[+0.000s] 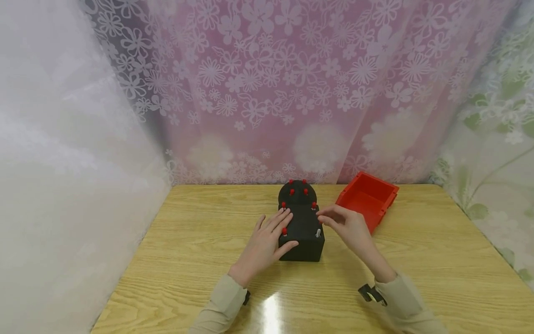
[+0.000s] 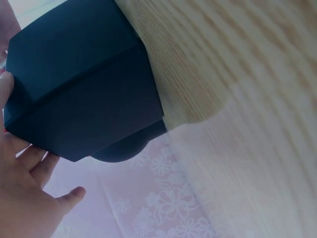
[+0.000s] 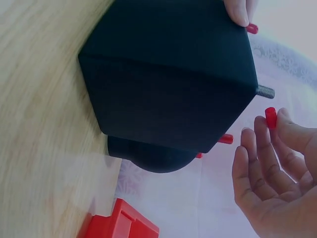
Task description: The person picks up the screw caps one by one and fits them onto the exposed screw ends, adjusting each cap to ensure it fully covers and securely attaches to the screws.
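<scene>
A black box (image 1: 302, 223) stands on the table, with a rounded black part (image 1: 297, 194) at its far end. Several red caps (image 1: 285, 231) stick up from both. At the box's near right corner a bare, threaded metal stud (image 3: 266, 91) juts out. My left hand (image 1: 267, 239) rests with spread fingers on the box's left side, its thumb over the near edge. Between thumb and index finger, my right hand (image 1: 348, 227) pinches a small red cap (image 3: 271, 118). In the right wrist view this cap is close to the stud but apart from it.
Behind my right hand, a red open bin (image 1: 367, 197) sits at an angle to the right of the box. The wooden table (image 1: 187, 260) ends at a pink flowered curtain (image 1: 258, 93) at the back. Pale sheets hang at both sides.
</scene>
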`<action>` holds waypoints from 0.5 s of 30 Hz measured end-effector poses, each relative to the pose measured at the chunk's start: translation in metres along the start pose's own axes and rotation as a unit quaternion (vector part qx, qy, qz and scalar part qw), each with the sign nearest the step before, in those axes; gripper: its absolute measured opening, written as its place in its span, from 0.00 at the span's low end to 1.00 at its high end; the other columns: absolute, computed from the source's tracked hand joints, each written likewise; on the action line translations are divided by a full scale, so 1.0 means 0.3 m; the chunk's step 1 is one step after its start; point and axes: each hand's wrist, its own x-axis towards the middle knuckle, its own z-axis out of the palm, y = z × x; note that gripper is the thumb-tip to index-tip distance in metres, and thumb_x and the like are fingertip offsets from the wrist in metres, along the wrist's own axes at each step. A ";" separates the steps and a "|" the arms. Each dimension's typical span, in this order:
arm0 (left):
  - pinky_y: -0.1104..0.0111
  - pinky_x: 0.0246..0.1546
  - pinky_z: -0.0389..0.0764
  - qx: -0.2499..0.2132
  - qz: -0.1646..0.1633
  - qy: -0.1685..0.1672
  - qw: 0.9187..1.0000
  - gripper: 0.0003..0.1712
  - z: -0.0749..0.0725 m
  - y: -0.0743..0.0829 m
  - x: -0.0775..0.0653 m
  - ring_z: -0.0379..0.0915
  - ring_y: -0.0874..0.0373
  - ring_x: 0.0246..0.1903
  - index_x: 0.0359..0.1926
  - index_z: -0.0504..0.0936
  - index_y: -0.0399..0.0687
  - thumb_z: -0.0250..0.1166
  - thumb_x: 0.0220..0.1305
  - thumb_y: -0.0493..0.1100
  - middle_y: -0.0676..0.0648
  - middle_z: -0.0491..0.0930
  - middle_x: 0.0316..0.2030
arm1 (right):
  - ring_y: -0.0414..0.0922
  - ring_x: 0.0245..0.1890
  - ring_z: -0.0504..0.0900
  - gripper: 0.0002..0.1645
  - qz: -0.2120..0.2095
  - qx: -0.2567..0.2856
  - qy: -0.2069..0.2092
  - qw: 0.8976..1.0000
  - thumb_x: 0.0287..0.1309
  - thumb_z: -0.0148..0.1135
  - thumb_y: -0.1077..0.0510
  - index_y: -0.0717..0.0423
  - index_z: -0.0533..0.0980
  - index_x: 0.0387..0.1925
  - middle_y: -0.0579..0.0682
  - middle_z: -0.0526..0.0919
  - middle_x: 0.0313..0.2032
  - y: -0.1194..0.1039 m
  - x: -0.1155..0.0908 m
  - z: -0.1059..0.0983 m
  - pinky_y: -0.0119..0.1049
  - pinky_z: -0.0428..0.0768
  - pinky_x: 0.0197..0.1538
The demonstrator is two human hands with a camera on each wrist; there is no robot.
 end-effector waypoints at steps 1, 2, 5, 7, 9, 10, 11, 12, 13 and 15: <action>0.48 0.77 0.51 -0.001 0.000 0.001 1.000 0.43 0.000 0.000 0.000 0.50 0.57 0.77 0.79 0.59 0.50 0.57 0.72 0.65 0.51 0.57 0.78 | 0.41 0.37 0.88 0.09 -0.003 -0.002 0.000 1.000 0.62 0.72 0.55 0.49 0.86 0.43 0.45 0.90 0.38 -0.002 -0.004 0.001 0.28 0.84 0.43; 0.48 0.77 0.51 -0.002 0.000 0.002 1.000 0.43 -0.001 0.000 0.001 0.50 0.57 0.77 0.79 0.59 0.50 0.57 0.72 0.65 0.51 0.57 0.78 | 0.41 0.36 0.88 0.08 -0.006 -0.004 0.000 1.000 0.61 0.72 0.55 0.49 0.86 0.43 0.45 0.90 0.38 -0.003 -0.008 0.002 0.29 0.84 0.43; 0.46 0.76 0.53 -0.001 0.004 0.006 1.000 0.43 -0.003 0.002 0.000 0.51 0.56 0.77 0.79 0.60 0.50 0.57 0.72 0.64 0.50 0.58 0.77 | 0.41 0.35 0.88 0.07 -0.013 -0.010 0.001 1.000 0.60 0.73 0.56 0.49 0.87 0.40 0.45 0.90 0.36 -0.003 -0.019 0.007 0.29 0.84 0.42; 0.46 0.76 0.53 0.001 0.005 0.009 1.000 0.43 -0.003 0.003 -0.001 0.51 0.55 0.77 0.78 0.60 0.49 0.57 0.72 0.64 0.50 0.58 0.77 | 0.41 0.34 0.88 0.06 -0.019 -0.016 0.000 1.000 0.60 0.73 0.56 0.49 0.87 0.39 0.44 0.90 0.34 -0.002 -0.025 0.009 0.30 0.84 0.42; 0.46 0.75 0.54 0.004 0.008 0.012 1.000 0.43 -0.002 0.002 -0.002 0.52 0.55 0.77 0.78 0.60 0.49 0.57 0.72 0.65 0.49 0.58 0.77 | 0.41 0.34 0.88 0.05 -0.023 -0.018 0.000 1.000 0.59 0.73 0.56 0.48 0.87 0.38 0.43 0.90 0.34 -0.001 -0.029 0.012 0.31 0.84 0.42; 0.46 0.76 0.54 0.004 0.008 0.012 1.000 0.43 -0.002 0.002 -0.002 0.52 0.55 0.77 0.78 0.60 0.49 0.57 0.72 0.65 0.50 0.58 0.77 | 0.41 0.34 0.88 0.05 -0.025 -0.019 -0.001 1.000 0.59 0.73 0.57 0.48 0.87 0.38 0.42 0.90 0.34 -0.001 -0.030 0.013 0.32 0.84 0.42; 0.46 0.75 0.54 0.005 0.009 0.014 1.000 0.43 -0.001 0.002 -0.002 0.52 0.55 0.77 0.78 0.60 0.49 0.57 0.72 0.65 0.50 0.58 0.77 | 0.40 0.34 0.88 0.05 -0.026 -0.021 -0.001 0.999 0.59 0.74 0.57 0.48 0.87 0.38 0.42 0.90 0.33 0.000 -0.030 0.014 0.32 0.84 0.41; 0.45 0.75 0.54 0.007 0.010 0.016 1.000 0.43 -0.001 0.001 -0.002 0.52 0.55 0.77 0.78 0.61 0.49 0.57 0.72 0.65 0.49 0.58 0.77 | 0.40 0.34 0.87 0.05 -0.029 -0.021 -0.001 0.999 0.59 0.74 0.57 0.48 0.87 0.38 0.41 0.89 0.33 0.001 -0.030 0.013 0.32 0.84 0.41; 0.45 0.75 0.54 0.007 0.011 0.016 1.000 0.43 0.000 0.000 -0.002 0.52 0.55 0.77 0.78 0.61 0.49 0.57 0.72 0.65 0.49 0.59 0.77 | 0.39 0.33 0.87 0.06 -0.031 -0.022 0.001 0.999 0.58 0.74 0.57 0.47 0.87 0.38 0.41 0.89 0.33 0.001 -0.029 0.013 0.32 0.84 0.40; 0.46 0.75 0.54 0.009 0.010 0.016 1.000 0.43 0.002 -0.002 -0.001 0.52 0.55 0.77 0.78 0.60 0.49 0.57 0.72 0.65 0.50 0.58 0.77 | 0.37 0.32 0.87 0.06 -0.040 -0.023 0.003 0.999 0.57 0.75 0.58 0.47 0.87 0.38 0.40 0.89 0.32 0.000 -0.029 0.011 0.31 0.83 0.38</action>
